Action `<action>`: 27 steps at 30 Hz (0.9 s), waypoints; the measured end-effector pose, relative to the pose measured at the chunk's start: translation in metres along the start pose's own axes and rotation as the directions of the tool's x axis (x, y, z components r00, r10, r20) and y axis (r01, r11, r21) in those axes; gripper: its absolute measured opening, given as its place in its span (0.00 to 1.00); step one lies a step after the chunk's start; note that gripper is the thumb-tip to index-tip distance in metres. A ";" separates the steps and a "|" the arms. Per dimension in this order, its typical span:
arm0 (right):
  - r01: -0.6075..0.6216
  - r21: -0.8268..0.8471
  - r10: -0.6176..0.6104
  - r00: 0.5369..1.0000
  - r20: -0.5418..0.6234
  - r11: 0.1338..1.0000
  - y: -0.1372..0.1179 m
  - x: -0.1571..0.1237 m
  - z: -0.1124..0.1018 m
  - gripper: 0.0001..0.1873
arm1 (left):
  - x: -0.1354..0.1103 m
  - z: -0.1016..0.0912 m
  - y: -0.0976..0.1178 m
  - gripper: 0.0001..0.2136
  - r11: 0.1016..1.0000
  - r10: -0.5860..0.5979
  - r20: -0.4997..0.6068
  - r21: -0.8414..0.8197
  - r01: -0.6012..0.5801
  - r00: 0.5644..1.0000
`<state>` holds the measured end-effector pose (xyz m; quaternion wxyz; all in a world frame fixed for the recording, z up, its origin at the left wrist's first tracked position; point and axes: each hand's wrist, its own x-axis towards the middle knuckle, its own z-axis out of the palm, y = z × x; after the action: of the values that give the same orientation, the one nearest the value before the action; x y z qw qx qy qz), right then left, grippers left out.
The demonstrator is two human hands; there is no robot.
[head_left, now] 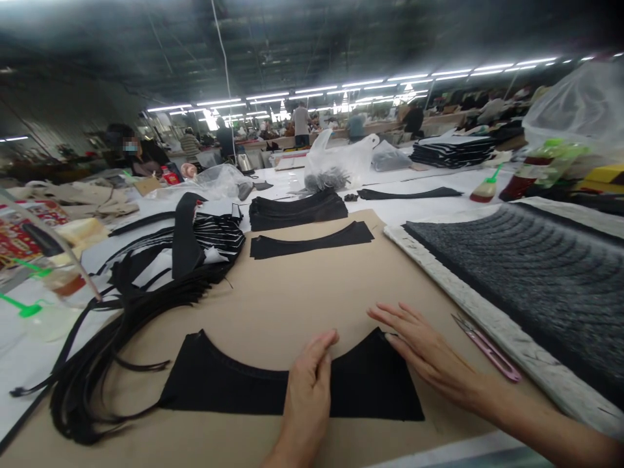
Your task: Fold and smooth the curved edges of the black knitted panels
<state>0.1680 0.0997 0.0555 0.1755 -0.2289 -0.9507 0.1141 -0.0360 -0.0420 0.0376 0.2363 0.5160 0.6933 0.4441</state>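
A black fabric piece [234, 383] with a deep curved upper edge lies flat on the brown board [292, 299] in front of me. Across its middle rests my left hand [308, 383], turned on its side, fingers stretched out and partly hidden. My right hand [424, 351] is open at the piece's upper right corner, its fingers extended and its thumb side by that tip. Farther up the board are a similar narrow black piece [312, 240] and a stack of curved black pieces [297, 209].
Black strips [141, 325] spill over the board's left side. Pink-handled thread snips [487, 348] lie right of my right hand, beside a white padded slab [468, 292] bearing dark grey layered pieces [526, 260]. Green-nozzled bottles [49, 315] stand left. A person [139, 156] sits at back left.
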 end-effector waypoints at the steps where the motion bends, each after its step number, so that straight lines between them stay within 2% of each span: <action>1: 0.036 -0.006 -0.036 0.999 -0.002 0.999 -0.006 0.001 0.000 0.24 | 0.002 -0.006 0.001 0.17 0.998 -0.035 -0.036 -0.059 0.033 0.999; 3: 0.138 -0.034 -0.137 0.990 0.021 0.990 -0.019 0.004 0.001 0.26 | 0.001 -0.016 0.002 0.15 0.999 -0.016 -0.086 -0.053 0.012 0.996; 6: 0.252 -0.088 -0.247 0.967 0.061 0.964 -0.038 0.007 0.008 0.27 | -0.010 -0.019 0.002 0.16 0.970 0.173 -0.051 0.181 -0.161 0.984; 10: 0.226 -0.095 -0.224 0.974 0.031 0.969 -0.053 0.006 0.022 0.20 | -0.027 -0.010 -0.007 0.19 0.820 0.335 0.088 0.463 -0.336 0.938; 13: 0.217 -0.075 -0.216 0.976 0.019 0.973 -0.057 0.004 0.029 0.16 | -0.034 -0.003 -0.016 0.21 0.707 0.408 0.145 0.574 -0.412 0.902; 15: 0.211 -0.068 -0.209 0.977 0.032 0.975 -0.058 0.005 0.029 0.15 | -0.035 0.000 -0.020 0.22 0.667 0.435 0.149 0.609 -0.429 0.888; 19: 0.203 -0.083 -0.201 0.979 0.034 0.976 -0.061 0.010 0.027 0.14 | -0.035 0.001 -0.019 0.20 0.683 0.437 0.094 0.613 -0.398 0.894; 23: 0.323 -0.233 -0.347 0.935 -0.068 0.917 -0.056 0.011 0.039 0.17 | -0.036 0.002 -0.014 0.20 0.711 0.398 0.106 0.593 -0.379 0.911; 25: 0.370 -0.293 -0.413 0.905 -0.100 0.882 -0.048 0.009 0.051 0.17 | -0.036 0.000 -0.012 0.20 0.758 0.357 0.101 0.549 -0.351 0.928; 27: 0.392 -0.321 -0.442 0.891 -0.099 0.862 -0.040 0.006 0.062 0.18 | -0.035 -0.006 -0.010 0.19 0.857 0.289 0.047 0.432 -0.280 0.956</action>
<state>0.1231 0.0596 0.0130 0.2402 -0.0492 -0.9655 -0.0884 -0.0330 -0.0774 0.0274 0.0407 0.6480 0.6930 0.3135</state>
